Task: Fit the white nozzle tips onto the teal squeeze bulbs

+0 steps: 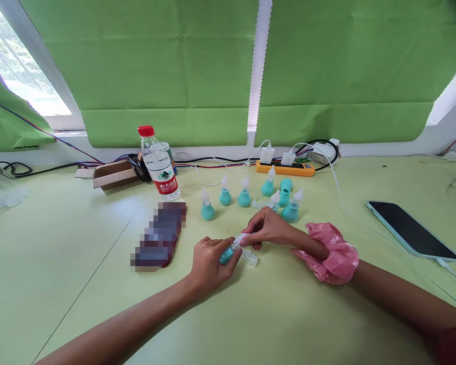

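My left hand (209, 263) is closed round a small teal rubber bulb (225, 255) low over the yellow-green table (79, 253). My right hand (268, 228) pinches the clear tip (238, 240) fitted at the bulb's end, so both hands meet on the one piece. A loose clear cap (251, 258) lies on the table just under my right fingers. Behind the hands stand several teal bulbs with white tips (244, 195), some upright and one lying on its side. A pink scrunchie (332, 252) sits on my right wrist.
A water bottle with a red cap (159, 165) stands at the back left beside an open cardboard box (112, 175). A blurred dark flat object (160, 234) lies left of my hands. An orange power strip (285, 167) with chargers and cables runs along the back. A phone (412, 229) lies at right.
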Demonstrator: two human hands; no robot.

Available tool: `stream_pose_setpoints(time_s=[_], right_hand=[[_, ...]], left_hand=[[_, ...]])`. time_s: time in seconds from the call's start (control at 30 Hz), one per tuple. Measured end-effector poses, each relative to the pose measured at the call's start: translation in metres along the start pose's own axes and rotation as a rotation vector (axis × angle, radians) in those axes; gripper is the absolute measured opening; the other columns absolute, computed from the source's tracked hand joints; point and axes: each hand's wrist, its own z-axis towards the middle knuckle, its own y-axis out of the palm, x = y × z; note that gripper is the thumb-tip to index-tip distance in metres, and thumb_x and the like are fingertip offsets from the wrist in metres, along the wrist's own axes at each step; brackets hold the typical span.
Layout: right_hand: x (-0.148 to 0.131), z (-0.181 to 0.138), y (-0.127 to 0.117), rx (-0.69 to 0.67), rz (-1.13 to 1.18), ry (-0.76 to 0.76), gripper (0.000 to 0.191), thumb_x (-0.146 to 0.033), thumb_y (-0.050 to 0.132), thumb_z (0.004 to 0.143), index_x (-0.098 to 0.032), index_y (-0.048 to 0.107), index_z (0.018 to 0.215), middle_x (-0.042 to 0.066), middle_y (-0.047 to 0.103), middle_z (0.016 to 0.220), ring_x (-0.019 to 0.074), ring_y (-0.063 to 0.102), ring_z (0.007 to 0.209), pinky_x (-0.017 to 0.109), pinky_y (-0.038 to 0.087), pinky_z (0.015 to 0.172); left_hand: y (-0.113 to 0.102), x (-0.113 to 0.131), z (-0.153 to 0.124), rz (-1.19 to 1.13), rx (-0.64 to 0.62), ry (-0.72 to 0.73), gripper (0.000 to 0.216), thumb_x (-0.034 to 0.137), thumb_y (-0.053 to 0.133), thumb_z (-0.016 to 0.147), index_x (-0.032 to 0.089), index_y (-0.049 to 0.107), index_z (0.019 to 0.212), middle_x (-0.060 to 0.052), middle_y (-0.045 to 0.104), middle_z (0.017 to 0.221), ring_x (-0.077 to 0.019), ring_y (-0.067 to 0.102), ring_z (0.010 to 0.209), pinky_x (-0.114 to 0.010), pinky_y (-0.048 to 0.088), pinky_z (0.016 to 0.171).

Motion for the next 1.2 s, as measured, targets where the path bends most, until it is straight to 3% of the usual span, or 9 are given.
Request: stream_pose_setpoints(time_s=[0.2, 0.33, 0.5, 0.73, 0.97, 1.1, 1.2], right_hand=[[-0.012, -0.002, -0.008, -0.174, -0.153, 0.082, 0.027, -0.034, 0.073, 0.05, -0.01, 0.063, 0.055, -0.002, 0.054, 0.041, 0.0056, 0.047, 0.034, 0.015, 0.037, 0.033], [-0.011, -0.004, -0.009, -0.182, -0.188, 0.031, 0.024, -0.031, 0.072, 0.052, -0.009, 0.064, 0.057, -0.003, 0.053, 0.041, 0.0042, 0.045, 0.034, 0.013, 0.034, 0.032], [-0.008, -0.003, -0.002, -0.106, -0.043, 0.051, 0.025, -0.031, 0.073, 0.051, -0.009, 0.064, 0.058, 0.0, 0.058, 0.044, 0.0071, 0.05, 0.035, 0.016, 0.042, 0.035], [-0.001, -0.001, 0.017, 0.184, 0.177, 0.084, 0.035, -0.042, 0.072, 0.05, -0.01, 0.055, 0.048, 0.0, 0.057, 0.042, 0.0098, 0.053, 0.034, 0.018, 0.045, 0.033], [0.0, 0.002, 0.021, 0.182, 0.304, 0.299, 0.034, -0.041, 0.071, 0.054, -0.012, 0.054, 0.047, -0.001, 0.056, 0.041, 0.0063, 0.051, 0.034, 0.015, 0.042, 0.033], [-0.002, -0.001, 0.026, 0.256, 0.269, 0.189, 0.037, -0.044, 0.071, 0.052, -0.012, 0.052, 0.047, -0.001, 0.056, 0.04, 0.0082, 0.051, 0.033, 0.017, 0.044, 0.032], [-0.003, -0.004, 0.027, 0.23, 0.18, 0.104, 0.038, -0.045, 0.071, 0.049, -0.012, 0.053, 0.049, -0.001, 0.056, 0.04, 0.0095, 0.052, 0.032, 0.018, 0.044, 0.031]], left_hand=[[0.001, 0.001, -0.002, 0.084, 0.0, 0.096, 0.023, 0.03, 0.046, 0.078, 0.016, 0.063, 0.083, -0.003, 0.062, 0.054, -0.0136, 0.057, 0.049, -0.025, 0.033, 0.051], [0.001, 0.002, -0.003, 0.096, -0.016, 0.13, 0.022, 0.03, 0.047, 0.077, 0.016, 0.062, 0.083, -0.003, 0.061, 0.053, -0.0129, 0.056, 0.048, -0.025, 0.032, 0.052], [0.001, 0.0, -0.003, 0.042, 0.015, 0.11, 0.021, 0.029, 0.047, 0.077, 0.015, 0.062, 0.084, -0.003, 0.061, 0.053, -0.0123, 0.055, 0.048, -0.024, 0.032, 0.052], [0.001, -0.002, -0.001, 0.029, 0.066, -0.003, 0.022, 0.03, 0.047, 0.078, 0.015, 0.062, 0.084, -0.004, 0.064, 0.057, -0.0134, 0.059, 0.053, -0.025, 0.033, 0.053], [0.003, -0.003, -0.002, 0.056, 0.08, -0.009, 0.022, 0.03, 0.046, 0.078, 0.016, 0.062, 0.085, -0.004, 0.065, 0.059, -0.0142, 0.06, 0.055, -0.025, 0.033, 0.054], [0.003, -0.003, -0.001, 0.05, 0.072, -0.003, 0.023, 0.03, 0.046, 0.078, 0.015, 0.062, 0.084, -0.004, 0.064, 0.056, -0.0136, 0.059, 0.052, -0.025, 0.032, 0.052], [0.002, -0.002, -0.001, 0.067, 0.076, 0.027, 0.023, 0.03, 0.047, 0.077, 0.014, 0.062, 0.084, -0.002, 0.061, 0.051, -0.0125, 0.057, 0.048, -0.025, 0.031, 0.051]])
